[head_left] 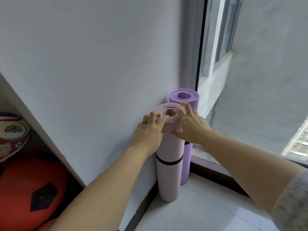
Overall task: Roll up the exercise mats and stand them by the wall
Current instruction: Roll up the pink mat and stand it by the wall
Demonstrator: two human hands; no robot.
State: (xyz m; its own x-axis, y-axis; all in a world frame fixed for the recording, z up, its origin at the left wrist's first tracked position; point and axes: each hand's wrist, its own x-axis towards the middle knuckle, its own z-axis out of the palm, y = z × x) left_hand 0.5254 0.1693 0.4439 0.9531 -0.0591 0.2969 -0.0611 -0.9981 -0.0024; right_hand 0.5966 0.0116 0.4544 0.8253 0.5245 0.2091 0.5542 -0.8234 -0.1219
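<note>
Two rolled mats stand upright in the corner against the white wall (93, 64). The pale pink mat (168, 174) is nearer, bound by a black strap around its middle. Behind it, next to the window frame, stands the purple mat (188, 157). My left hand (150, 132) grips the pink mat's top rim from the left, fingers curled over the layered edge. My right hand (191, 124) holds the same top from the right, thumb against the roll's side and fingers spread over the rim.
A floor-length window (250, 80) with a dark sill runs along the right. Pale floor tiles (208, 210) lie below. At the left, a shelf recess holds an orange ball with black patches (30, 194) and a white patterned ball (11, 132) above it.
</note>
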